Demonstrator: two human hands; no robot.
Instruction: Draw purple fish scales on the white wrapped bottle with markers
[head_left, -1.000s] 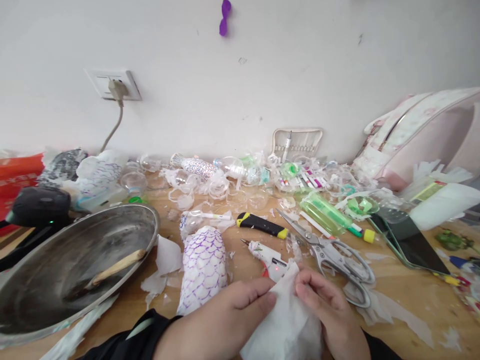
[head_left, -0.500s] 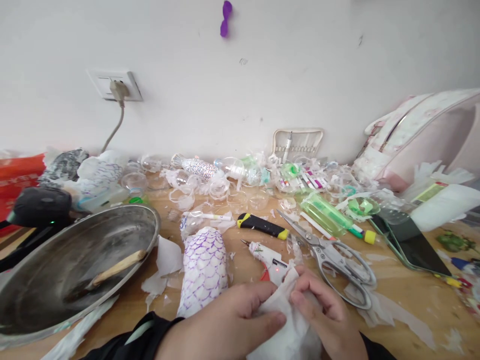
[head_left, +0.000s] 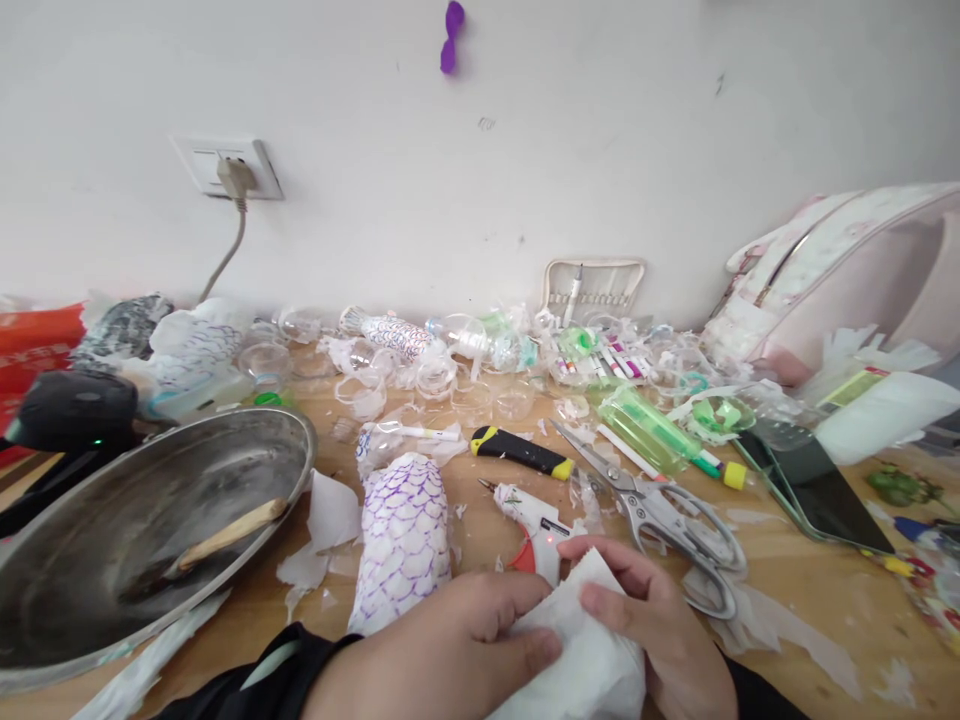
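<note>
Between my two hands is a piece of thin white paper, like tissue, bunched around something I cannot make out. My left hand is closed on its left side, thumb on top. My right hand pinches the upper right edge, fingers behind and thumb in front. Just beyond the paper lies a white glue gun with a red trigger and a small lit red light. Left of it rests a white paper-covered form drawn with purple scales. Metal scissors lie open to the right, and a black-and-yellow utility knife farther back.
At left stands an oval metal basin with a wooden-handled brush inside. Cut plastic bottles, markers and scraps crowd the back along the wall. A green bottle, a phone and a pink-white backpack are on the right.
The paper's upper edge has opened from a gathered peak into a flatter flap. My right fingers have shifted slightly left behind it, while my left hand keeps its hold.
</note>
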